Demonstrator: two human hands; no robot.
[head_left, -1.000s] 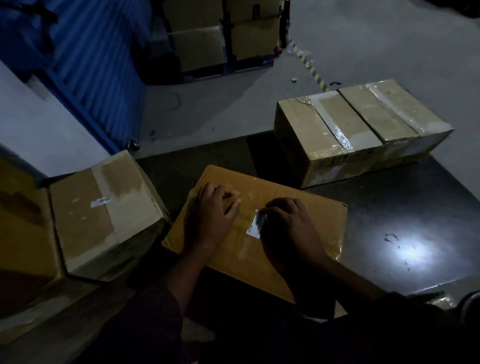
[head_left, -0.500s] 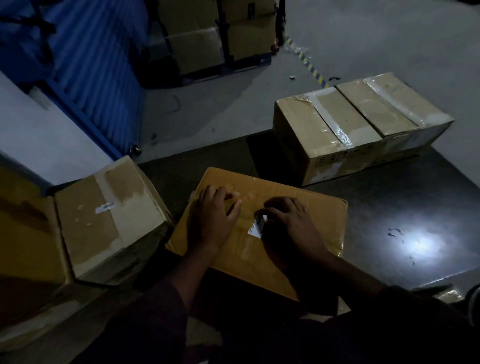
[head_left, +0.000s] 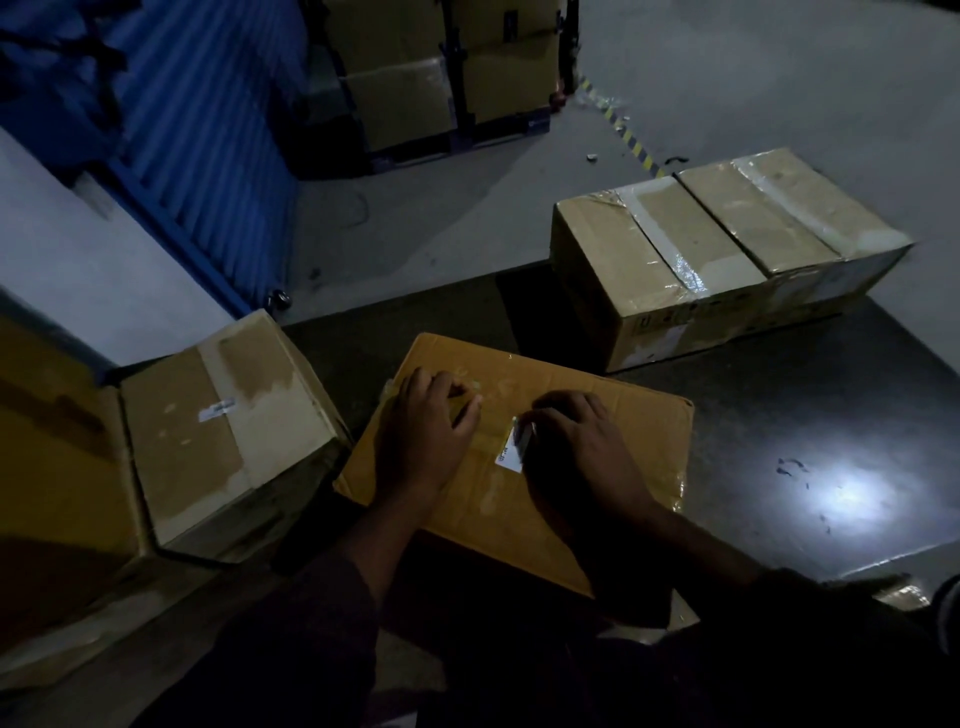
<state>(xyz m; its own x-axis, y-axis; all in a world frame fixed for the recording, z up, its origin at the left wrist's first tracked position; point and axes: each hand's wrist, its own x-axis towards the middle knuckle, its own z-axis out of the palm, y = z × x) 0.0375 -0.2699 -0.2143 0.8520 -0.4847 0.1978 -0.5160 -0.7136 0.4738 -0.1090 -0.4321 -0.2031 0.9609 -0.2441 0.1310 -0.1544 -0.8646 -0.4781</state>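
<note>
One shut box: left hand rests atop, right hand pinches label.

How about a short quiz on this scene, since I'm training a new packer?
1. True or false: the left hand and right hand both touch the yellow box.
2. Which hand's fingers touch the label? A left, B right.
3. Fill in: the label's colour is ___.
Key: 1 true; 2 B; 3 white.
</note>
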